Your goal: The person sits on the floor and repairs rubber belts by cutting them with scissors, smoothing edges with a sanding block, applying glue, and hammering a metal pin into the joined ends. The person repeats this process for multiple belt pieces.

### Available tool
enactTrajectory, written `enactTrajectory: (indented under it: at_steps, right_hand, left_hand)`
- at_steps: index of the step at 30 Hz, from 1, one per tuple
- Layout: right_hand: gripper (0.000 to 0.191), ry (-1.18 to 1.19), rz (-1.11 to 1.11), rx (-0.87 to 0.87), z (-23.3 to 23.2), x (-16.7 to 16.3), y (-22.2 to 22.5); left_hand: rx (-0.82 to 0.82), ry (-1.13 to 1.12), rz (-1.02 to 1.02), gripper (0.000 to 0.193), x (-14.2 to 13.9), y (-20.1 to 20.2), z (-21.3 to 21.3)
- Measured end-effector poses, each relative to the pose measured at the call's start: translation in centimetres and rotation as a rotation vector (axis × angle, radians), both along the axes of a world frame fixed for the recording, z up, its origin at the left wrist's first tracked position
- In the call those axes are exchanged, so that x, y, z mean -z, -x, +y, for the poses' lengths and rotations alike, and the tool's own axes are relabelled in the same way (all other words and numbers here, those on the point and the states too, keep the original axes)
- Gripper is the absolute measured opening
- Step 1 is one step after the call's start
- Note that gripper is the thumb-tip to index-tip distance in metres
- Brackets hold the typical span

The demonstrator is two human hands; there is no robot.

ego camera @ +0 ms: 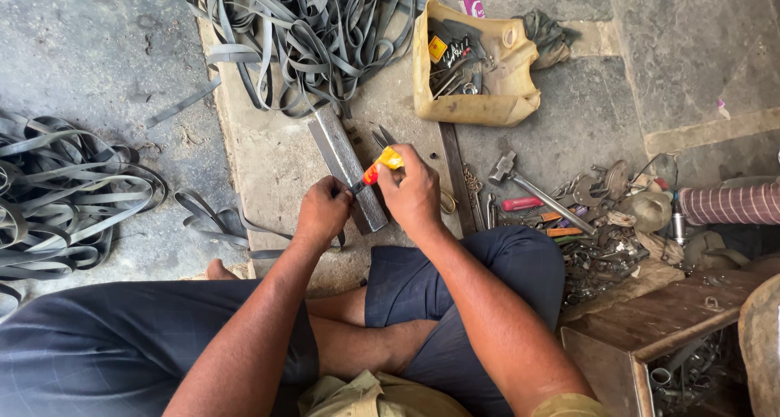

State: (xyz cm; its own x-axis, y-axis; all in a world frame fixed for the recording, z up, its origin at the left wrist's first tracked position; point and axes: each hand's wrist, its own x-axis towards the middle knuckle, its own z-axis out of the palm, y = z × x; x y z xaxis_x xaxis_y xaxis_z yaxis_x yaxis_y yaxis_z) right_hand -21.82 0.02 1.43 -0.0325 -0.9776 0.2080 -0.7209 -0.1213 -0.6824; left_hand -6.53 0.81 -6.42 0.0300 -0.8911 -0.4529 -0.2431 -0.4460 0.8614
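Observation:
My right hand [414, 193] grips a small yellow and red tube [382, 165], its tip pointing down to the left. My left hand [323, 210] is closed around something small and dark right at that tip; what it holds is hidden by the fingers. Both hands hover over a grey metal bar [345, 161] lying on the stone floor in front of my crossed legs. Scissors [382, 135] lie just beyond the tube.
Heaps of grey rubber strips lie at the top [301, 27] and at the left [57, 193]. A cut yellow container [487, 100] holds tools. A hammer [528, 189], a red-handled screwdriver [522, 203] and scattered metal parts lie right. A wooden box [650, 327] stands lower right. Someone's striped sleeve [731, 204] enters there.

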Motion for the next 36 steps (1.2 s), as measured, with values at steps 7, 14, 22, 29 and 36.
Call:
enactTrajectory:
  at_steps: [7,14,22,29,36]
  right_hand:
    - [0.027,0.037,0.02,-0.024,-0.28,0.05,0.16]
    - [0.025,-0.005,-0.081,-0.081,0.13,-0.15,-0.3]
    - [0.026,-0.01,-0.035,-0.051,0.23,-0.41,-0.6]
    - [0.027,0.008,-0.065,-0.03,0.31,-0.35,-0.72]
    - [0.024,-0.078,0.008,0.128,-0.4,-0.23,0.23]
  left_hand:
    - [0.002,0.002,0.002,0.014,0.01,-0.04,0.0]
    - [0.008,0.041,0.003,0.015,0.53,0.05,0.1]
    - [0.004,0.028,0.01,0.016,0.42,0.09,0.04]
    - [0.01,-0.01,0.03,0.017,0.1,0.07,0.07]
    - [0.0,0.018,0.047,0.015,0.29,0.02,0.11]
